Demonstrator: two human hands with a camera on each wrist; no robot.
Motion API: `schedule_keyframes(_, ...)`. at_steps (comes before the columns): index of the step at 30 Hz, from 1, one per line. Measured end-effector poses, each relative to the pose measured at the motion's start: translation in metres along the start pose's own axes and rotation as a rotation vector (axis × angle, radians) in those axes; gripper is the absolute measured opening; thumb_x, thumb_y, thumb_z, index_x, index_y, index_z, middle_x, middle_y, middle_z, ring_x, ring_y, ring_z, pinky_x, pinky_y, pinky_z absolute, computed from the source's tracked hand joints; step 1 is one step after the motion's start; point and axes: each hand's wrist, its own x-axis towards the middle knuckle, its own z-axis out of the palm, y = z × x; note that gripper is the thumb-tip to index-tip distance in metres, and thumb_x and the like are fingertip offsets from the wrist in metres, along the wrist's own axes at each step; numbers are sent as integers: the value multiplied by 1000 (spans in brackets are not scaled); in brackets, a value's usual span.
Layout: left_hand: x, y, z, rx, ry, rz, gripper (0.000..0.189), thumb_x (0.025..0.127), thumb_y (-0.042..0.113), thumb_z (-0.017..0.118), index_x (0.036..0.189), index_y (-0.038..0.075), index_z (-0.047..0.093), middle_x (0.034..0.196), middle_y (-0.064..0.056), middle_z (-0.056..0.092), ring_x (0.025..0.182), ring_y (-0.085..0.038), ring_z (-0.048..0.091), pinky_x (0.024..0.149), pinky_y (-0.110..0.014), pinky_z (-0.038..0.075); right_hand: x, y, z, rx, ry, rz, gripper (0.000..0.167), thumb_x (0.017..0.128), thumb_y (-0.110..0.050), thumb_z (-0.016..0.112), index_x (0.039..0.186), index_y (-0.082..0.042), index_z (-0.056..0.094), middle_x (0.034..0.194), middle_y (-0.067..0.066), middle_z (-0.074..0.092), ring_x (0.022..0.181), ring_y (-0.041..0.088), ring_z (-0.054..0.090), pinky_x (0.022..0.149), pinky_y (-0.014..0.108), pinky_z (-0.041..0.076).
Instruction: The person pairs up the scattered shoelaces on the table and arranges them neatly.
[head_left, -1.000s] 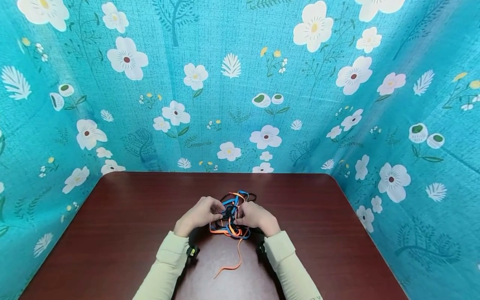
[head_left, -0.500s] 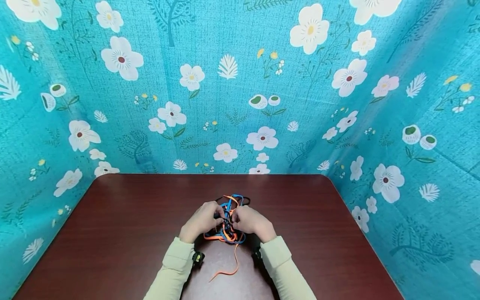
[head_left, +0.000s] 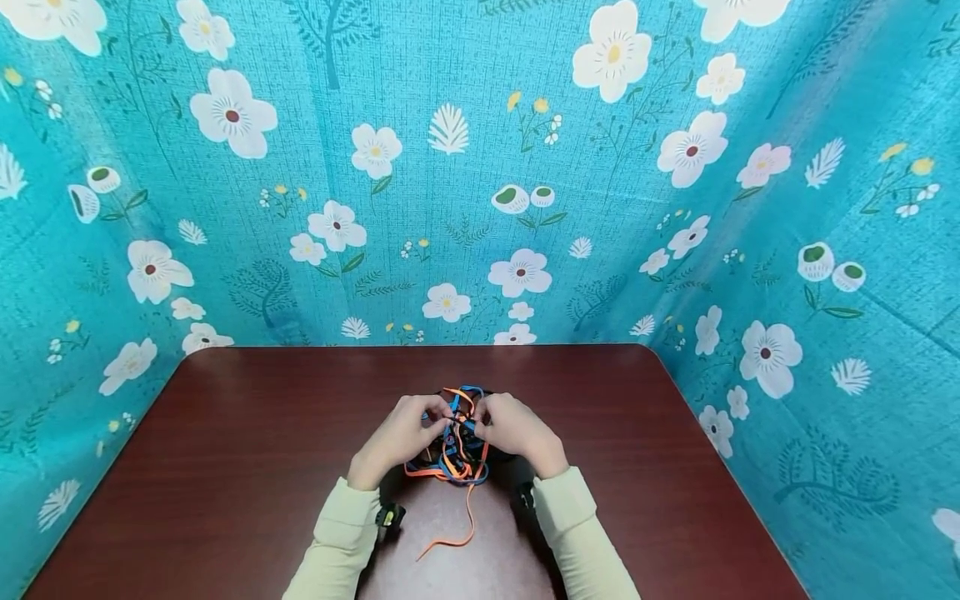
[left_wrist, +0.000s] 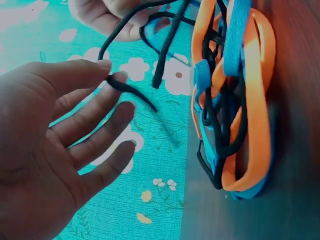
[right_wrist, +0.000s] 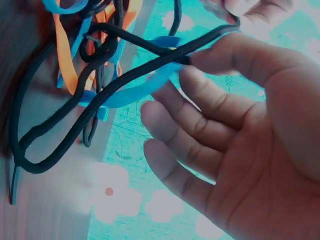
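A tangle of black round cords, blue flat laces and orange flat laces (left_wrist: 259,105) lies on the table between both hands. My left hand (head_left: 401,433) pinches a black cord (left_wrist: 131,89) between thumb and index finger, its short end sticking out past the fingertips; the other fingers are spread. Opposite it, my right hand (head_left: 519,427) pinches black cord (right_wrist: 135,73) between thumb and index finger. A blue lace (right_wrist: 132,96) runs to those same fingertips; whether it is held too cannot be told. The cord's path inside the tangle is partly hidden.
One orange lace end (head_left: 471,521) trails from the tangle toward the near edge of the dark red-brown table (head_left: 262,450). Blue flowered cloth (head_left: 420,233) hangs behind the table and along its sides.
Both hands were deeper in the tangle, close together, half a second ago. Now they are slightly farther apart and higher in view, with a black cord between them. The head view has shifted slightly.
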Motion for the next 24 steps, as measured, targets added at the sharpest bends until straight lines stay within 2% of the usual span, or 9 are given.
schedule_keyframes(4, 1, 4, -5, -26, 71, 37, 6, 96, 7, 70, 100, 9, 73, 90, 2, 71, 79, -8, 62, 73, -35, 56, -2, 2, -5, 43, 20, -12, 10, 93, -15, 65, 85, -13, 59, 78, 0, 53, 56, 10, 43, 56, 26, 39)
schedule_keyframes(8, -1, 9, -12, -83, 159, 56, 8, 98, 6, 67, 103, 10, 73, 93, -4, 71, 79, -10, 62, 73, -34, 56, -7, 3, -12, 81, 44, 4, 11, 94, -14, 65, 86, -12, 57, 74, 1, 49, 53, 10, 41, 55, 26, 37)
schedule_keyframes(14, -5, 20, -22, -160, 277, 107, 14, 99, 8, 65, 108, 14, 74, 96, -5, 70, 76, -23, 68, 66, -26, 56, -11, 4, -17, 80, 51, 5, 7, 93, -11, 65, 89, -12, 60, 73, 0, 52, 55, 10, 42, 55, 27, 38)
schedule_keyframes(17, -5, 28, -24, -198, 298, 134, 17, 99, 7, 65, 110, 15, 75, 99, -5, 71, 78, -26, 70, 65, -28, 58, -11, 0, -17, 83, 51, -38, 2, 94, -11, 66, 95, -11, 65, 81, -2, 60, 63, 9, 50, 60, 26, 45)
schedule_keyframes(21, -6, 41, -24, -245, 316, 178, 18, 97, 5, 67, 110, 14, 75, 101, -2, 71, 84, -23, 73, 70, -30, 60, -11, -9, -17, 103, 36, -142, 16, 94, -7, 66, 109, -7, 69, 95, 0, 69, 78, 10, 61, 68, 27, 53)
schedule_keyframes(24, -6, 48, -24, -254, 340, 200, 19, 96, 1, 67, 109, 11, 76, 101, -5, 71, 84, -20, 73, 70, -30, 60, -12, -16, -18, 141, -17, -217, 18, 91, -2, 64, 108, -7, 70, 92, 0, 69, 76, 12, 63, 67, 26, 53)
